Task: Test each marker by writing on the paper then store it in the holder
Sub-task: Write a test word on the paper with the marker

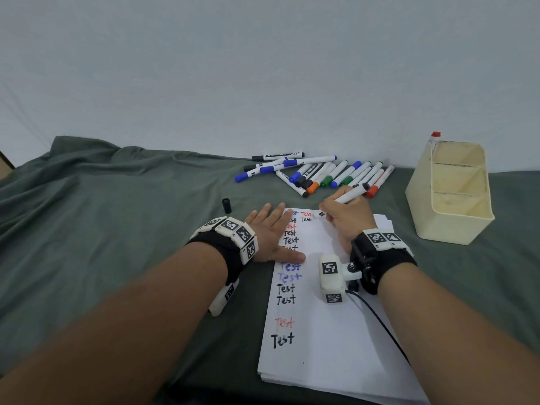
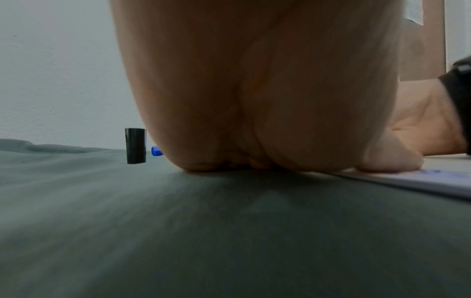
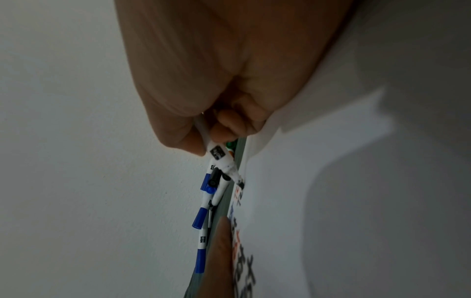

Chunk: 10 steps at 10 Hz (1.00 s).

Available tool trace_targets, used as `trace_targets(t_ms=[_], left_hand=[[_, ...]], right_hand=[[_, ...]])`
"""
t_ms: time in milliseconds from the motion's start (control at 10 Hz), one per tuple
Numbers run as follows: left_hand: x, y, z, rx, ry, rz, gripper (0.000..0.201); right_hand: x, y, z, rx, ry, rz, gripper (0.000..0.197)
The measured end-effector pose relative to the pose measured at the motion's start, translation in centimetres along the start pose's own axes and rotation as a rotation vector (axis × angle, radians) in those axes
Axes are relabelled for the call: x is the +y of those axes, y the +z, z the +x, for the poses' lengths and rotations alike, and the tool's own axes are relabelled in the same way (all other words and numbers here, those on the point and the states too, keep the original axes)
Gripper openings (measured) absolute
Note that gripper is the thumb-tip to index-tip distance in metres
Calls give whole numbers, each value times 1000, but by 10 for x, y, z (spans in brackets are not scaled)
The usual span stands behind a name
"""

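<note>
My right hand [image 1: 344, 214] grips an uncapped white marker with a black end [image 1: 347, 197], its tip on the top of the paper [image 1: 330, 331] beside the second column of "Test" words. In the right wrist view the fingers [image 3: 229, 125] pinch the marker [image 3: 221, 159] just above its black nib. My left hand [image 1: 271, 232] lies flat with straight fingers on the paper's left edge, over the written column. The black cap [image 1: 226, 205] stands on the cloth left of that hand, also seen as the cap [image 2: 135, 146] from the left wrist.
A pile of several capped markers [image 1: 318, 173] lies behind the paper by the wall. The cream holder [image 1: 455, 200] stands at the right, one red-capped marker [image 1: 435, 135] sticking up at its back corner. Green cloth [image 1: 117, 214] covers the table.
</note>
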<state>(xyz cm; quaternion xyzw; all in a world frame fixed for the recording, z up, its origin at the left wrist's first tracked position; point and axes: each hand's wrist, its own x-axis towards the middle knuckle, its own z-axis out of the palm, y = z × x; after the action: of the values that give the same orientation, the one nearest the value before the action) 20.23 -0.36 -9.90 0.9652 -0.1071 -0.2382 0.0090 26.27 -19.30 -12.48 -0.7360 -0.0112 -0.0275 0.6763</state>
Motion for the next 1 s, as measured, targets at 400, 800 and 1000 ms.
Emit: trace_targets(t_ms=[400,800,1000], left_hand=[[2,-1,-2,-6,-7,-3,114],[1,0,-1,-4,-5,-2,114],[0,1,0,4,0,-14,114]], right_hand=[[-3,-2,-1,28,8,-39,19],[-2,-4,0,54,40,-4,20],[-1,-8,-3,84,40,173,13]])
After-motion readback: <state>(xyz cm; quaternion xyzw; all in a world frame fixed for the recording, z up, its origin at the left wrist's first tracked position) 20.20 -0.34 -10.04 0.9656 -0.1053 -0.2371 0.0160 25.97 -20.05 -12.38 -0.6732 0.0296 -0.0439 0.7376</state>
